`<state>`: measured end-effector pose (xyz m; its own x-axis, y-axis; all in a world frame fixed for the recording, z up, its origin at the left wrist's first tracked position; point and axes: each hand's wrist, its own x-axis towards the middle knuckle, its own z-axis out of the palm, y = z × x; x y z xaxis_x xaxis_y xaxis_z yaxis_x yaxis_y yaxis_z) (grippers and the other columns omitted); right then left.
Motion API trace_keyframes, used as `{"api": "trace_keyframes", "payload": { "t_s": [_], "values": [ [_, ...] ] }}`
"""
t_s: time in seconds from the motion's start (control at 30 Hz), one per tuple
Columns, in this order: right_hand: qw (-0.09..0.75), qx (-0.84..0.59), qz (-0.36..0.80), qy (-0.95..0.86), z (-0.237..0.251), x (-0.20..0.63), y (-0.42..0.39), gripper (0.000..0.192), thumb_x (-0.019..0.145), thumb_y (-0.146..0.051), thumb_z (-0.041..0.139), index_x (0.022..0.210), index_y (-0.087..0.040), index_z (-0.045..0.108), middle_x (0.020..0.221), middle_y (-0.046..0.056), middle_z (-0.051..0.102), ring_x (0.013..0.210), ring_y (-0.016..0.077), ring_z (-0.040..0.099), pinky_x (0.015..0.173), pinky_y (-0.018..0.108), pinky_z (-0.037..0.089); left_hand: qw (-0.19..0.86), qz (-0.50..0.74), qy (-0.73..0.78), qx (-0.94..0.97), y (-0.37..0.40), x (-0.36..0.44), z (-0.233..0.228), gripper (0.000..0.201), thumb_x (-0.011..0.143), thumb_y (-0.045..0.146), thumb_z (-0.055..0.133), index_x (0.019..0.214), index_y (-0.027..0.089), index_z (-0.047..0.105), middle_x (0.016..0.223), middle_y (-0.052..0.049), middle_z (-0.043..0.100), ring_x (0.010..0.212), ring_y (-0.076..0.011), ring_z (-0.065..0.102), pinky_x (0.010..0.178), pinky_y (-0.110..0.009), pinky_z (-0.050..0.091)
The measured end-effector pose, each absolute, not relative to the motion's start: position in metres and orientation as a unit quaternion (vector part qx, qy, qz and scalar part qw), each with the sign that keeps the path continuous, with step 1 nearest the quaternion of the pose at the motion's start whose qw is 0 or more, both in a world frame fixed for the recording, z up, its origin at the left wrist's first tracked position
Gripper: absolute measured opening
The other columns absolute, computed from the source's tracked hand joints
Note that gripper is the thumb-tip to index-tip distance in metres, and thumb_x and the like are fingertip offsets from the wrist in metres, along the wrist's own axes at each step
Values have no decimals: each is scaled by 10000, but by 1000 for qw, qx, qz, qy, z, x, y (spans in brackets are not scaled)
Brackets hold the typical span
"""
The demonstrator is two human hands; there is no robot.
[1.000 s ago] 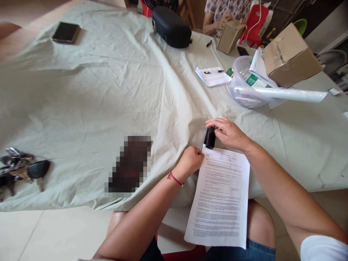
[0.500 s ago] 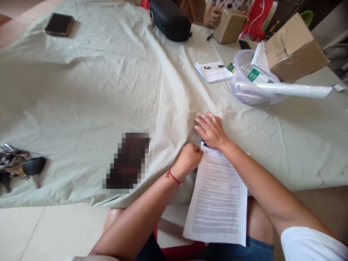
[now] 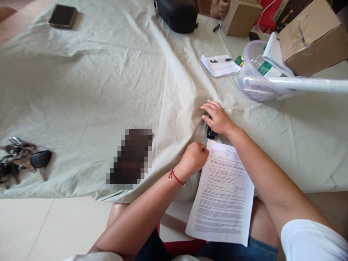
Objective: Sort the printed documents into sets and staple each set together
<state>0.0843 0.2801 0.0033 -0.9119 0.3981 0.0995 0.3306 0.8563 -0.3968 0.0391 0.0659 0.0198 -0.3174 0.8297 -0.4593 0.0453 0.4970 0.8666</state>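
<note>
Head view, left to right: the left hand [image 3: 196,157] stays fisted, grip pinching the top corner of the paper [image 3: 223,192]; the right hand [image 3: 218,118], lately flat, now curls over the black stapler [image 3: 210,133] just beyond it, so stapling looks done. Wrinkled cloth covers the counter [image 3: 108,83]; keys [image 3: 21,159] lie far left.

Clothed table [image 3: 108,90], keys [image 3: 24,159] (left), notepad [image 3: 221,66]

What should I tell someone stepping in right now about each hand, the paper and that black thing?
Right hand: palm down on the small black stapler-like object, covering most of it.
Left hand: fisted, pinching the printed sheet at its top left corner.
Sheet: top end on the table cloth, the rest hanging over the lap.
Done: object sits just beyond the sheet's top edge.
Left: cannot tell whether the corner is fastened.
</note>
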Motion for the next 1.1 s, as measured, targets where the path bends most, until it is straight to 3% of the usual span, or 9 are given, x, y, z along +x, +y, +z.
{"api": "trace_keyframes", "payload": {
  "t_s": [0.17, 0.27, 0.37, 0.47, 0.57, 0.67, 0.83, 0.97, 1.1],
  "values": [
    [138, -237, 240, -931, 33, 90, 300, 489, 1063, -520, 563, 1392, -195, 721, 1574, 163, 654, 1522, 337, 554, 1339, 592, 370, 542, 396, 647, 362, 54, 29, 31, 382, 985, 141, 562, 631, 208, 435, 569, 47, 366, 544, -117, 326, 576, -327, 212],
    [259, -278, 318, -869, 63, 135, 296, 552, 1068, -651, 543, 1378, -227, 712, 1522, 149, 685, 1442, 276, 631, 1286, 541, 430, 547, 438, 618, 358, 46, 16, 37, 320, 1014, 208, 573, 700, 199, 512, 593, 51, 412, 554, -115, 339, 575, -305, 249],
    [359, -352, 470, -725, 76, 192, 286, 638, 932, -764, 682, 1270, -224, 718, 1380, 187, 751, 1316, 281, 727, 1162, 506, 538, 533, 491, 612, 316, 41, 4, 38, 280, 1022, 241, 576, 749, 194, 538, 628, 51, 412, 579, -114, 338, 577, -291, 254],
    [353, -433, 541, -628, 65, 232, 266, 810, 721, -937, 740, 1142, -245, 721, 1199, 218, 794, 1193, 348, 778, 1005, 510, 624, 515, 531, 613, 277, 38, -3, 34, 266, 1032, 255, 575, 775, 187, 558, 628, 54, 382, 577, -111, 310, 564, -284, 223],
    [320, -496, 556, -585, 46, 243, 239, 902, 670, -1013, 678, 1164, -259, 723, 1126, 206, 802, 1069, 372, 800, 870, 510, 648, 506, 561, 607, 246, 40, -3, 33, 256, 1032, 234, 572, 780, 189, 554, 608, 61, 367, 550, -106, 309, 546, -277, 213],
    [341, -492, 580, -553, 34, 233, 219, 870, 671, -983, 711, 1152, -259, 727, 1092, 168, 804, 1066, 388, 802, 880, 534, 659, 498, 592, 597, 212, 46, -1, 34, 270, 1026, 211, 576, 763, 196, 515, 602, 67, 367, 531, -98, 314, 541, -261, 231],
    [421, -456, 542, -567, 30, 218, 220, 646, 693, -636, 943, 1179, -242, 781, 1207, 116, 814, 1151, 292, 786, 1061, 446, 622, 473, 624, 593, 186, 55, -1, 38, 260, 1024, 182, 583, 770, 189, 531, 618, 69, 394, 535, -97, 332, 546, -251, 261],
    [341, -500, 562, -563, 22, 225, 219, 499, 634, -516, 1004, 995, -234, 805, 1032, 110, 835, 930, 284, 809, 946, 464, 663, 449, 651, 589, 170, 60, -7, 39, 270, 1035, 157, 571, 769, 184, 530, 632, 69, 399, 534, -92, 325, 548, -254, 261],
    [288, -515, 566, -576, 15, 230, 209, 443, 614, -511, 1020, 898, -239, 816, 958, 106, 837, 856, 311, 812, 905, 512, 679, 437, 656, 597, 151, 61, -8, 37, 250, 1040, 157, 565, 791, 181, 546, 661, 63, 417, 555, -95, 317, 578, -254, 287]
  ]
}}
